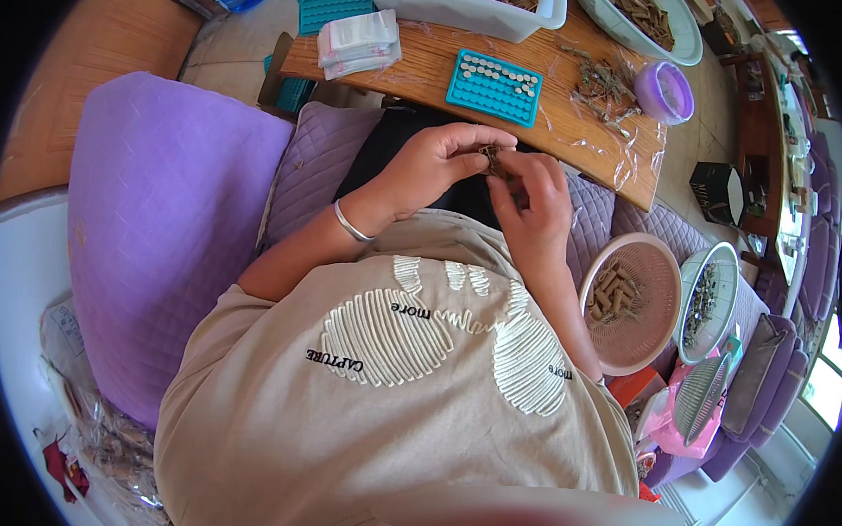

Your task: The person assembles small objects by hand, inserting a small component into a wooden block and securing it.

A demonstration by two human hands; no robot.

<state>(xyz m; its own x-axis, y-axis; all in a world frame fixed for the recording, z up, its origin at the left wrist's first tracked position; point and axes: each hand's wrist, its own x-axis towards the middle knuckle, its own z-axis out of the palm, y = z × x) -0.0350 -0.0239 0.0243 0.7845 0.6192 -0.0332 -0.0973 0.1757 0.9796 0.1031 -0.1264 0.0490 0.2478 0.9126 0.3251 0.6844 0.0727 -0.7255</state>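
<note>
My left hand and my right hand meet above my lap, just in front of the table edge. Pinched between their fingertips is a small clump of dried brown plant strands; the fingers partly cover it. Both hands are closed on this clump. Beyond them on the table lies a teal tray with rows of small hollows. Round pale pieces fill some of its far hollows.
Loose dried stalks and a purple round container lie on the wooden table. White packets stand at its left. On the sofa to my right, a pink basket holds brown rolls, beside a pale green basket.
</note>
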